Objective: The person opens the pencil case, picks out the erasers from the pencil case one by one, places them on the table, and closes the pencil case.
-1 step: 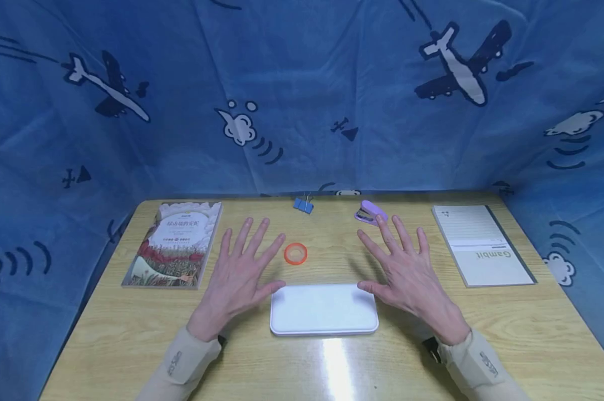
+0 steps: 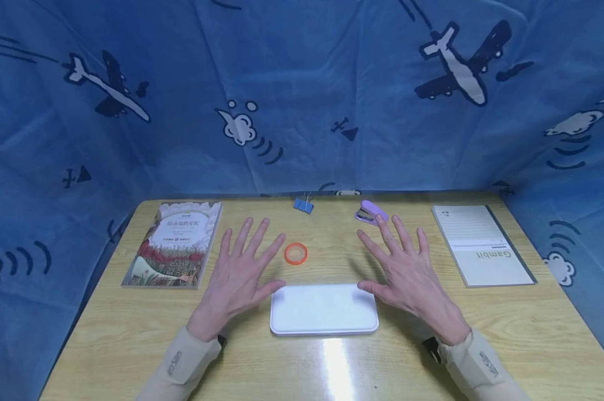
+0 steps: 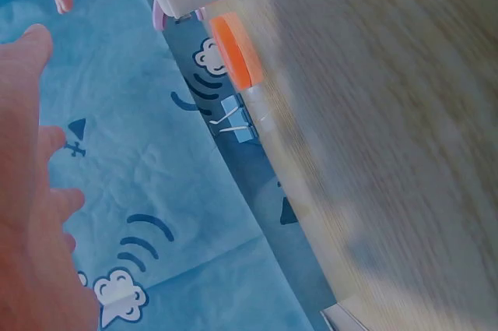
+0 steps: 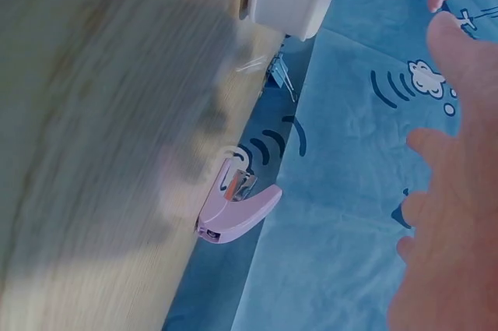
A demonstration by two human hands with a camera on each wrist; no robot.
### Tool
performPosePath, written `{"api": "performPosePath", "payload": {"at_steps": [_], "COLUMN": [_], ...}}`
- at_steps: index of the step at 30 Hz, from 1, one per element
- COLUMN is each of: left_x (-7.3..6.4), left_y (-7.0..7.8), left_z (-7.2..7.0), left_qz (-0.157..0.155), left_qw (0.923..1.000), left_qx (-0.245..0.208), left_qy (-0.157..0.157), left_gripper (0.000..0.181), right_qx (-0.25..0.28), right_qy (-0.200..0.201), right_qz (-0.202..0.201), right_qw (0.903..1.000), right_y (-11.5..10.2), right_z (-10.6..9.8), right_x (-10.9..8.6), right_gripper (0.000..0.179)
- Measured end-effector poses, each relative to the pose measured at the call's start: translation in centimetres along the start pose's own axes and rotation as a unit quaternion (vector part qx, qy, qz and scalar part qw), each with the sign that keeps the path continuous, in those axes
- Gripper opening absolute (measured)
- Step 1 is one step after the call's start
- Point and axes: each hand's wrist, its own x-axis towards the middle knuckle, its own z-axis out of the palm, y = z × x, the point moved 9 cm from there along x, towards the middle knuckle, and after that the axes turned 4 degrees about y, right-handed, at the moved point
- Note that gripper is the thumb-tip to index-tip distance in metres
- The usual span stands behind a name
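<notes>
My left hand (image 2: 236, 278) is spread with straight fingers over the table, its thumb tip overlapping the upper left corner of a white flat case (image 2: 324, 309) in the head view. Mirroring it, my right hand (image 2: 409, 275) has its fingers fanned out and its thumb at the case's upper right corner. Neither hand holds anything. An orange-red roll of tape (image 2: 295, 264) lies just right of the left fingertips. Beyond the right fingertips sits a purple stapler (image 2: 371, 211), also seen as a pale pink-purple stapler (image 4: 237, 218) in the right wrist view.
A blue binder clip (image 2: 303, 205) stands near the table's back edge. At the left lies a book with a flowery cover (image 2: 173, 245); at the right, a notebook marked Gambit (image 2: 484, 246). A blue curtain with airplanes (image 2: 302, 83) hangs behind and beside the wooden table (image 2: 106, 340).
</notes>
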Motion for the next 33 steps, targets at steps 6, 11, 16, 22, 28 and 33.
{"api": "performPosePath", "payload": {"at_steps": [6,11,16,22,28,33], "left_x": [-0.1,-0.1,-0.1,-0.6,-1.7,-2.6], "left_y": [-0.1,0.0,0.2,1.0,2.9,4.3], "left_z": [-0.1,-0.1,0.0,1.3,2.7,3.4], "left_qz": [-0.001,-0.002,0.002,0.013,0.036,0.030], "left_qw": [1.0000,0.9999,0.9996,0.9896,0.9628,0.9459], "left_qx": [-0.004,-0.014,-0.022,-0.096,-0.175,-0.209], "left_qy": [0.004,0.000,-0.017,-0.107,-0.203,-0.246], "left_gripper": [0.089,0.089,0.088,0.107,0.117,0.117], "right_qx": [0.010,0.013,0.014,0.011,0.018,0.021], "right_qy": [0.000,0.001,-0.007,-0.001,-0.007,-0.016], "right_qz": [0.000,-0.002,-0.004,-0.006,-0.004,0.002], "right_qw": [0.9999,0.9999,0.9999,0.9999,0.9998,0.9996], "right_y": [-0.1,-0.2,-0.3,-0.1,-0.1,-0.1], "right_z": [-0.2,-0.4,-0.3,-0.3,-0.4,-0.1], "right_x": [0.2,0.3,0.2,0.4,0.3,-0.1], "right_gripper": [0.096,0.096,0.097,0.097,0.097,0.098]}}
